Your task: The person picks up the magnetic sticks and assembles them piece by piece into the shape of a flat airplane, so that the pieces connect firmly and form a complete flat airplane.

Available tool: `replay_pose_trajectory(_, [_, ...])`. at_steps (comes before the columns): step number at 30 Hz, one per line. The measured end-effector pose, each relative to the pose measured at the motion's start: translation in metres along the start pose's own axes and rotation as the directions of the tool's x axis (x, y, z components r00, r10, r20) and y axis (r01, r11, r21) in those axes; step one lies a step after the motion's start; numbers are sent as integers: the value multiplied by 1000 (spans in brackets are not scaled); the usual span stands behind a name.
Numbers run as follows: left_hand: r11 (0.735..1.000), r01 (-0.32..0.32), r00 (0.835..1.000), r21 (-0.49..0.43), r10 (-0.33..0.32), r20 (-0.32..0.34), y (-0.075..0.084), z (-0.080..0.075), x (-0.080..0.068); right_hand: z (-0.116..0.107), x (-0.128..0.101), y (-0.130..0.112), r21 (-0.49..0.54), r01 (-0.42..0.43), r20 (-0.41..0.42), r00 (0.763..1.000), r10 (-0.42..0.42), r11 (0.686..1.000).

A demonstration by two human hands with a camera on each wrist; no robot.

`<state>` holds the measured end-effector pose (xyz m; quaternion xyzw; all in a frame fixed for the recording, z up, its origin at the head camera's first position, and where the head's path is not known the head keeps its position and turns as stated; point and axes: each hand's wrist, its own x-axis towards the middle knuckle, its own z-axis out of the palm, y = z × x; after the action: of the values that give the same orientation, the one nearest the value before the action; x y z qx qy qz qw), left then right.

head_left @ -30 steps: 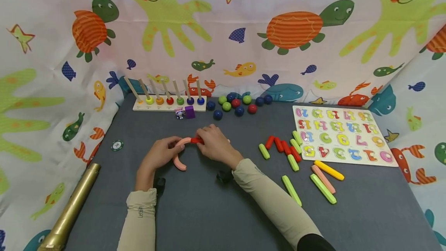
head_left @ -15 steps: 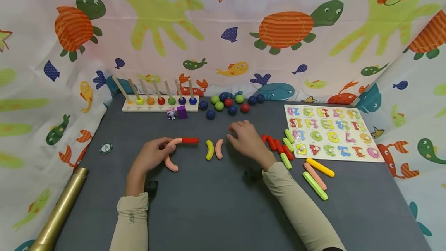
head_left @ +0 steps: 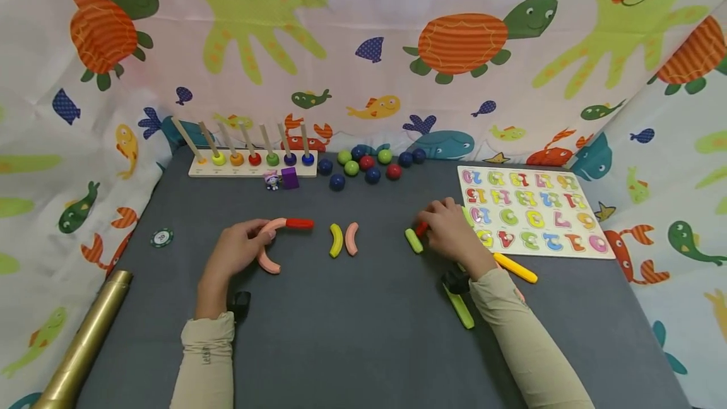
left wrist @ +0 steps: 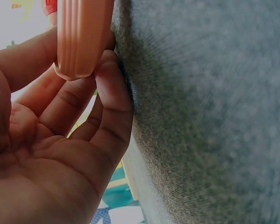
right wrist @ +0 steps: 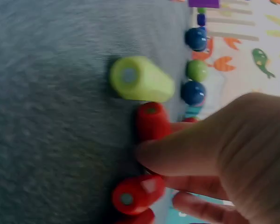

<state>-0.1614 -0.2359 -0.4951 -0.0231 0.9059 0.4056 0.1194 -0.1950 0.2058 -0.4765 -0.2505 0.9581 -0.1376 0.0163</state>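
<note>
In the head view, my left hand pinches a pink curved stick close over the dark tabletop. A short red stick extends to the right from its upper end. The left wrist view shows the ridged pink stick between thumb and fingers. Further right, my right hand pinches another short red stick, thumb on the near side. A short light-green stick lies beside it, and more red sticks are close below the thumb. A small yellow curved stick and a pink one lie between the hands.
A number puzzle board lies at right, with yellow and green long sticks before it. At the back stand a peg rack, a purple cube and several balls. A gold tube lies left.
My right hand has let go of the red stick at the pink curve and moved right to the short sticks, now pinching one. My left hand keeps its hold. The head view has shifted slightly.
</note>
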Motion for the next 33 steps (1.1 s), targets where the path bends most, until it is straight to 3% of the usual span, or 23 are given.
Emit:
replay_pose_trajectory(7, [1000, -25, 1000, 10, 25, 6, -1, -2, 1, 2, 11, -6, -70, 39, -63, 997, -43, 997])
replay_pose_trajectory(13, [1000, -6, 1000, 1, 6, 2, -3, -2, 1, 10, 25, -37, 163, 76, -123, 991, -56, 984])
replay_pose_trajectory(20, [1000, -12, 1000, 6, 12, -3, -2, -4, 0, 35, 39, -86, 375, 195, -116, 980, -163, 907])
replay_pose_trajectory(24, [1000, -10, 1000, 13, 10, -18, -2, -4, 0, 48, 44, -117, 526, 139, -47, 990, -135, 839])
replay_pose_trajectory(26, [1000, -14, 1000, 15, 14, -24, -2, -3, 1, 55, 44, -133, 608, 84, -19, 996, -92, 789])
replay_pose_trajectory(31, [1000, -22, 999, 7, 22, -43, -3, 1, 4, 77, 43, -171, 816, -31, 45, 999, -9, 577])
replay_pose_trajectory(33, [1000, -21, 998, 3, 21, -54, -4, 0, 3, 86, 45, -184, 857, -59, 69, 998, -1, 512])
